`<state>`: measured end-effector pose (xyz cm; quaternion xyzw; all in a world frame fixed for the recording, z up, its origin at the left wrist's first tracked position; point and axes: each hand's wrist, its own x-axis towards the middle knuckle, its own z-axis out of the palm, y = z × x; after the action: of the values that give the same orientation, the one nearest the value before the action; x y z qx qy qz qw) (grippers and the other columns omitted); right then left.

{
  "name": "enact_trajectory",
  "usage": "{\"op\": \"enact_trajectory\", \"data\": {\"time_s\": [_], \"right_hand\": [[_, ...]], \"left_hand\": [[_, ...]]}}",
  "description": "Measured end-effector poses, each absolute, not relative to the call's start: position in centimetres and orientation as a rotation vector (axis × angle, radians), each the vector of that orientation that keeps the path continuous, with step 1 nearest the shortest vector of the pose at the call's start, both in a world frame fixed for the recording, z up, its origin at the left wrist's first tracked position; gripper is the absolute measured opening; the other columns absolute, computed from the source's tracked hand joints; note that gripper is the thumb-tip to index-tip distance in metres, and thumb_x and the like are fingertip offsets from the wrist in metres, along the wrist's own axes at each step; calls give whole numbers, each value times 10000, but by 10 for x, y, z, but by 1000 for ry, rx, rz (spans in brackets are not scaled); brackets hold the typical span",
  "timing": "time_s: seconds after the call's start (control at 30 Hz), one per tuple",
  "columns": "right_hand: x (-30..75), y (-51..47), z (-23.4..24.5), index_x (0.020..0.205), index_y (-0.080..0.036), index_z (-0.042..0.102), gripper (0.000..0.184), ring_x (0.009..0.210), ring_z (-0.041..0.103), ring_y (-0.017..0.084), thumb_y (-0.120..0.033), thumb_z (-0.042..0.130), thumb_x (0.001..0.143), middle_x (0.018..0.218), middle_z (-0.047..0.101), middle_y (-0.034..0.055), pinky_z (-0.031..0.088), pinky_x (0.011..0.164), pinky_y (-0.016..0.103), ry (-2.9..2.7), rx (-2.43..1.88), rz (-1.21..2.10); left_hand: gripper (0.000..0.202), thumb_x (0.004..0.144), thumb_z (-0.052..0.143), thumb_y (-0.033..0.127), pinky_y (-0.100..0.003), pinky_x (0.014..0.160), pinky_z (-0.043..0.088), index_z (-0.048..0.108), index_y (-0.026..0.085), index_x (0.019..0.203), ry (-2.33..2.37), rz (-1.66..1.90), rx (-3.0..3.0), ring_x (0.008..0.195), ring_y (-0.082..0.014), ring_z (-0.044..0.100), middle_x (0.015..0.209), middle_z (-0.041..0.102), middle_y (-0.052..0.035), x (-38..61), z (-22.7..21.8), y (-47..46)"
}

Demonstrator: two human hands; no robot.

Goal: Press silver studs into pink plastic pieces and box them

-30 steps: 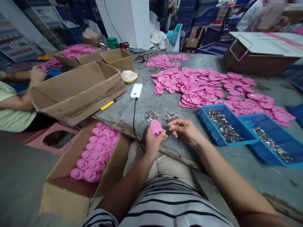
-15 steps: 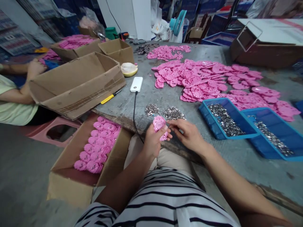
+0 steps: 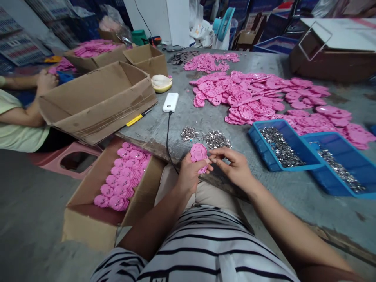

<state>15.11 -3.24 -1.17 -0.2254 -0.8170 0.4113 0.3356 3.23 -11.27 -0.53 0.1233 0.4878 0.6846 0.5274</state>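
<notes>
My left hand [image 3: 190, 172] grips a pink plastic piece [image 3: 198, 152] with a rounded, scalloped outline, the thumb across its lower part. Close to its right edge, my right hand [image 3: 230, 162] has thumb and forefinger pinched together. Whatever sits in that pinch is too small to name. Just behind the hands lie two small heaps of shiny metal parts, a smaller heap [image 3: 189, 133] and a larger heap [image 3: 216, 139]. Farther back on the table spreads a big pile of similar pink pieces [image 3: 246, 94].
Two blue trays [image 3: 261, 158] of metal parts stand at right. A cardboard box [image 3: 141, 199] holding stacked pink pieces is below the table edge at left. A white power bank [image 3: 170, 102] with a cable, a yellow-handled tool [image 3: 134, 120] and an open carton [image 3: 96, 105] are nearby. Another person's arm [image 3: 32, 105] shows far left.
My right hand has moved slightly left and its fingertips have come to the edge of the pink piece. The left hand keeps its hold, with the piece turned a little more upright.
</notes>
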Motion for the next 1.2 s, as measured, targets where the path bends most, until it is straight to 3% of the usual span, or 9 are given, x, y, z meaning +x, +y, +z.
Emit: {"op": "enact_trajectory", "data": {"time_s": [0.13,0.27,0.47,0.57,0.67,0.77,0.9,1.2], "right_hand": [[152,-30,-8,905,-237,694,167,738,635,178,-368,608,846,838,698,55,512,688,335,-2106,-598,1144],[154,-26,-3,753,-227,664,171,759,626,170,-349,606,859,818,677,51,495,696,319,-2170,-500,1085],[152,-24,-1,704,-214,583,246,705,566,157,-345,527,904,738,612,33,459,677,301,-2217,-531,1088],[151,-24,-3,706,-217,562,247,742,563,170,-398,561,875,765,597,34,465,721,321,-2062,-675,1219],[148,-26,-8,682,-212,580,269,906,583,202,-442,632,811,908,618,58,461,846,358,-1886,-773,1376],[143,-33,-14,642,-198,591,289,1074,556,239,-448,673,761,1078,609,84,416,954,395,-1738,-859,1531],[134,-43,-18,628,-190,591,279,1133,532,260,-432,701,711,1118,612,101,380,1004,423,-1536,-919,1724],[126,-54,-12,617,-188,628,245,1098,525,253,-405,709,698,1112,600,101,353,1030,439,-1561,-948,1709]], "left_hand": [[333,508,733,217,-193,429,389,534,146,766,1147,1622,286,438,-84,552,605,599,28,32,-4,-112],[355,513,745,231,-191,418,384,518,154,775,1115,1588,282,421,-88,548,573,590,39,31,-4,-113],[366,542,784,255,-201,437,398,542,144,794,1057,1510,310,450,-98,560,609,634,8,29,-4,-114],[368,694,728,419,-245,533,468,575,145,887,966,1596,304,591,-148,636,713,669,-35,30,-7,-111],[385,820,595,500,-308,735,518,614,152,984,914,1706,329,900,-209,670,971,698,-99,31,-11,-109],[408,770,687,452,-338,889,489,614,208,1089,885,1750,392,1115,-226,598,1154,656,-86,29,-14,-113],[660,591,850,324,-362,995,438,574,284,1189,835,1778,450,1208,-232,550,1169,629,-51,23,-19,-123],[503,543,868,251,-398,1071,386,601,273,969,900,1929,555,1282,-251,494,1152,632,-45,22,-24,-125]]}}
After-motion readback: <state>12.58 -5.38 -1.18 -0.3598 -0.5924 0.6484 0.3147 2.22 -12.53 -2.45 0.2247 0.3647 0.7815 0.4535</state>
